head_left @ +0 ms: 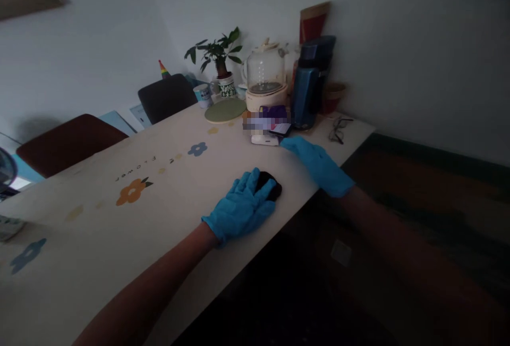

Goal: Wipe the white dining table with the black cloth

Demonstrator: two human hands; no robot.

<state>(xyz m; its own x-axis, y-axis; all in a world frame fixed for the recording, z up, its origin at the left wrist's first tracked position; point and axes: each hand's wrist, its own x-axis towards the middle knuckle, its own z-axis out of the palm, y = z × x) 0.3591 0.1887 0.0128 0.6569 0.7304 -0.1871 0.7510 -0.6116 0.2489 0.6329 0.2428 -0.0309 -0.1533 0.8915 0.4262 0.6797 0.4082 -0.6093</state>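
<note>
Both my hands wear blue gloves. My left hand [243,207] lies over a small black rounded object [271,185] near the table's front edge, fingers draped on it. My right hand [316,162] is stretched flat on the table [119,229], its fingertips close to a small white box [265,140] and a dark phone-like thing [281,129]. Whether the fingertips touch them I cannot make out.
At the far end stand a glass kettle [265,77], a dark blue appliance [311,85], a potted plant [219,61], a mug [203,94], a green round mat [226,110] and glasses [338,129]. Two chairs [67,141] stand behind the table.
</note>
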